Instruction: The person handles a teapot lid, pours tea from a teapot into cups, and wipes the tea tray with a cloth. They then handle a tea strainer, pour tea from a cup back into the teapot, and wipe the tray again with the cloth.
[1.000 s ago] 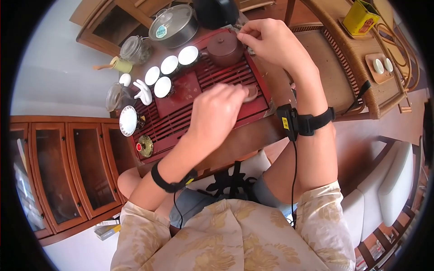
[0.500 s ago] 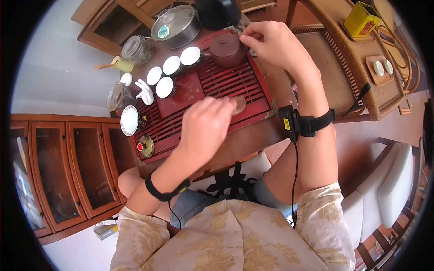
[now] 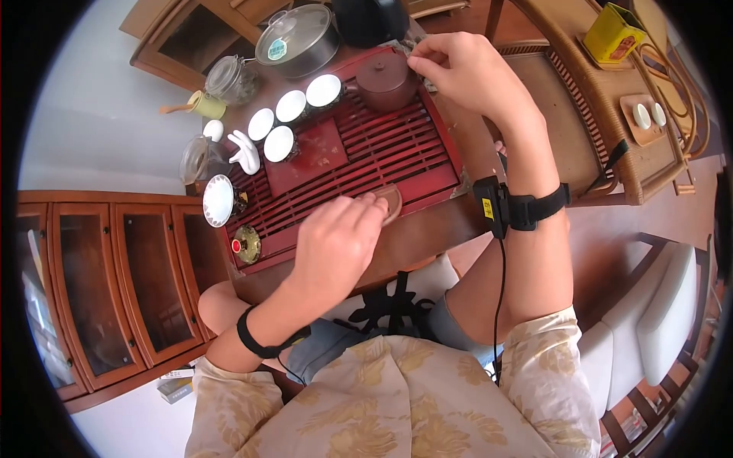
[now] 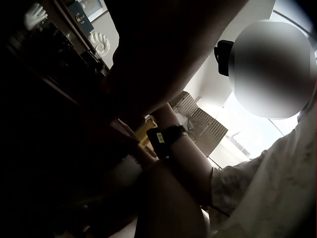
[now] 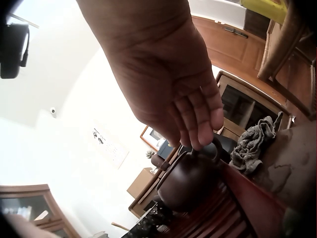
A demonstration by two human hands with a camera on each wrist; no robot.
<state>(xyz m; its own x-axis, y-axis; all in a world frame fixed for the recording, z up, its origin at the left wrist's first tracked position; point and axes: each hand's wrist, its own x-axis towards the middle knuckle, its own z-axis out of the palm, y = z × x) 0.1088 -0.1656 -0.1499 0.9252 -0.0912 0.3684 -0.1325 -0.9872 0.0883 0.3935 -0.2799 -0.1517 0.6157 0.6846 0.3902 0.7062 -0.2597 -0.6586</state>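
My left hand (image 3: 337,243) is low over the front edge of the slatted red tea tray (image 3: 416,200). Its fingertips pinch a flat brown piece with a rounded rim (image 3: 393,203); the hand hides the rest of it. Beyond, a dark brown clay teapot (image 3: 384,82) stands on the tray's back right corner, lid on. The right hand (image 3: 469,75) reaches in from the right, thumb and forefinger pinching at the teapot's handle side. In the right wrist view the fingertips are right by the teapot's handle (image 5: 216,152). The left wrist view is too dark to show the held piece.
Several white-lined cups (image 3: 292,105) stand on the tray, with a white hand-shaped figurine (image 3: 244,153) and a lid with a red knob (image 3: 246,246). Behind are a glass-lidded pot (image 3: 298,42), a glass jar (image 3: 230,80) and a black kettle (image 3: 372,21). A grey cloth (image 5: 253,144) lies beside the tray.
My left hand has moved toward me and to the left with the brown piece, from the tray's right part to its front edge. The right hand has stayed at the teapot.
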